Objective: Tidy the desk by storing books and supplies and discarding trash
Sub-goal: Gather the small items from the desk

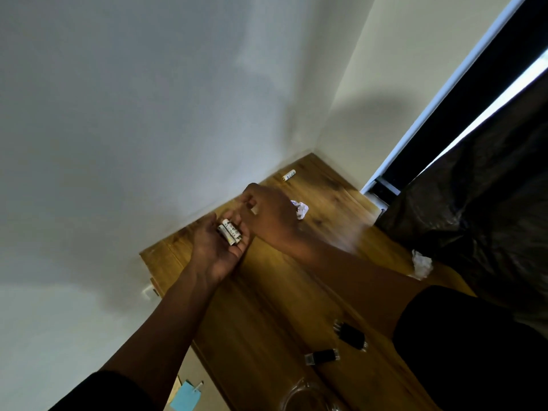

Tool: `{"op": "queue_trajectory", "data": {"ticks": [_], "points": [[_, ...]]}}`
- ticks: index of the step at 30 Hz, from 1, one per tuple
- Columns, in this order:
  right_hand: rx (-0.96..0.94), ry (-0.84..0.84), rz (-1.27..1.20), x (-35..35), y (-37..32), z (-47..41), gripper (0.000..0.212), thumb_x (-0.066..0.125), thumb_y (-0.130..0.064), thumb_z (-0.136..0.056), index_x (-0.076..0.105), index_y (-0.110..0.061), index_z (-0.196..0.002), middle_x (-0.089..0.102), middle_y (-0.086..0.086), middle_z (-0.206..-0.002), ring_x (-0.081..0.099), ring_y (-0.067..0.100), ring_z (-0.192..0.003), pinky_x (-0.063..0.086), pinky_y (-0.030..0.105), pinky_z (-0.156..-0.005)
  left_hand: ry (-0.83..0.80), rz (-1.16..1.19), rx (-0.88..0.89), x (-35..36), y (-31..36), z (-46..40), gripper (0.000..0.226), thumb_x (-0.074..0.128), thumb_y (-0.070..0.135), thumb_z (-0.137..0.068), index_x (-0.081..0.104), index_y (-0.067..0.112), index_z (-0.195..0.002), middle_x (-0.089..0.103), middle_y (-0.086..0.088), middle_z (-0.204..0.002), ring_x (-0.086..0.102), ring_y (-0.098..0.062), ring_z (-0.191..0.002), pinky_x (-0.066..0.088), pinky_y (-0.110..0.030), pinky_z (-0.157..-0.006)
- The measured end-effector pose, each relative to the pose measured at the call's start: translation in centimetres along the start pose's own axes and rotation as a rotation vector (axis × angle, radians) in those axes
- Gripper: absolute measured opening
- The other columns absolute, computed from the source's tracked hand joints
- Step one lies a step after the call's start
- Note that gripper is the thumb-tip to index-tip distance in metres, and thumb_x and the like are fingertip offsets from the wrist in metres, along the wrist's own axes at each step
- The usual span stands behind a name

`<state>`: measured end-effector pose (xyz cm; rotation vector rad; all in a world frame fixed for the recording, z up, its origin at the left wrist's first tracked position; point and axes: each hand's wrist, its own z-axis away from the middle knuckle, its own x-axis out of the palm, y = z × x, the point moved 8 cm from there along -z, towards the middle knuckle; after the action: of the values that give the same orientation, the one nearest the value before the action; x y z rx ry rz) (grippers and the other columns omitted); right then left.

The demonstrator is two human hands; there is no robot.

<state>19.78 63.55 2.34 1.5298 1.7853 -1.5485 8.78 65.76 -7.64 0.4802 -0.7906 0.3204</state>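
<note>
Wooden tabletop (267,307), warm brown grain, runs diagonally from 6 o'clock up to a corner at about 1 o'clock, where two pale walls (133,114) meet. View is tilted and partly blurred. A black plastic bag (480,209) fills the 3 o'clock side, with a dark window strip and white frame (439,93) above it. Left hand (218,247) near frame centre, palm up and cupped loosely, cradling white batteries (229,231); two clearly visible, possibly a third, cannot count for certain. Right hand (267,215) just at 1 o'clock of the left, fingers curled downward over the batteries; motion blur, cannot tell whether it pinches anything. One more loose battery (289,175) lies on the tabletop at 12 o'clock of the hands, close to the wall. Crumpled paper balls: two, one (301,209) just at 3 o'clock of the right hand, one (421,264) by the bag's edge at 4 o'clock. Small black objects with clear ends: two (351,336) (321,356), at 5 o'clock, identity unclear. A clear glass rim (299,394) at the bottom edge. A light blue paper tag (185,396) with a clip hangs below the tabletop at 7 o'clock. Dark sleeves on both arms.
</note>
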Motion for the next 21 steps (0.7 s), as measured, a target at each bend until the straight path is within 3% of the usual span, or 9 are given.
{"op": "queue_trajectory", "data": {"ticks": [3,5,7,11,16,21], "points": [[0.097,0.005,0.056,-0.7,3.4,-1.5,0.01,0.064,-0.022,-0.083,0.07,-0.02,-0.091,0.07,-0.003,-0.083,0.066,0.019,-0.08,0.054,0.037,-0.068,0.005,0.046,-0.016,-0.1,-0.3,-0.2,0.035,0.046,0.037,-0.105,0.063,0.007,-0.102,0.068,-0.012,-0.091,0.066,-0.023,-0.087,0.059,-0.038,-0.082],[0.158,-0.041,0.161,-1.0,5.9,-2.6,0.017,0.063,-0.024,-0.087,0.071,-0.021,-0.102,0.073,0.0,-0.098,0.067,0.024,-0.093,0.056,0.038,-0.076,0.0,0.049,-0.012,-0.1,-0.3,-0.1,0.036,0.046,0.038,-0.105,0.064,0.006,-0.106,0.068,-0.013,-0.095,0.067,-0.025,-0.09,0.063,-0.039,-0.075],[0.212,-0.14,0.275,-0.8,8.4,-3.7,0.026,0.061,-0.024,-0.092,0.068,-0.017,-0.116,0.07,0.006,-0.115,0.063,0.029,-0.108,0.053,0.037,-0.086,-0.016,0.052,-0.015,-0.1,-0.3,0.1,0.037,0.047,0.038,-0.105,0.063,0.006,-0.113,0.068,-0.014,-0.103,0.066,-0.028,-0.099,0.063,-0.045,-0.077],[0.321,-0.317,0.324,-0.6,12.7,-6.3,0.039,0.057,-0.015,-0.09,0.062,-0.019,-0.128,0.068,0.008,-0.121,0.064,0.03,-0.11,0.055,0.037,-0.083,-0.057,0.051,-0.023,-0.3,-0.2,1.1,0.038,0.051,0.038,-0.103,0.061,0.005,-0.121,0.073,-0.017,-0.101,0.067,-0.03,-0.101,0.062,-0.046,-0.083],[0.192,-0.49,0.439,1.4,14.8,-7.9,0.054,0.058,-0.008,-0.089,0.056,-0.022,-0.141,0.055,0.009,-0.146,0.05,0.029,-0.136,0.045,0.041,-0.111,-0.032,0.015,-0.02,-1.6,0.0,2.1,0.04,0.053,0.042,-0.101,0.061,0.006,-0.117,0.072,-0.015,-0.095,0.068,-0.028,-0.093,0.062,-0.038,-0.08],[0.121,-0.382,0.555,0.7,14.6,-8.0,0.034,0.052,-0.004,-0.094,0.066,-0.022,-0.119,0.067,0.006,-0.12,0.065,0.03,-0.112,0.059,0.039,-0.084,-0.027,0.038,-0.016,-3.4,-0.1,3.1,0.043,0.058,0.042,-0.098,0.06,0.005,-0.121,0.071,-0.015,-0.099,0.069,-0.028,-0.094,0.061,-0.039,-0.083]]}}
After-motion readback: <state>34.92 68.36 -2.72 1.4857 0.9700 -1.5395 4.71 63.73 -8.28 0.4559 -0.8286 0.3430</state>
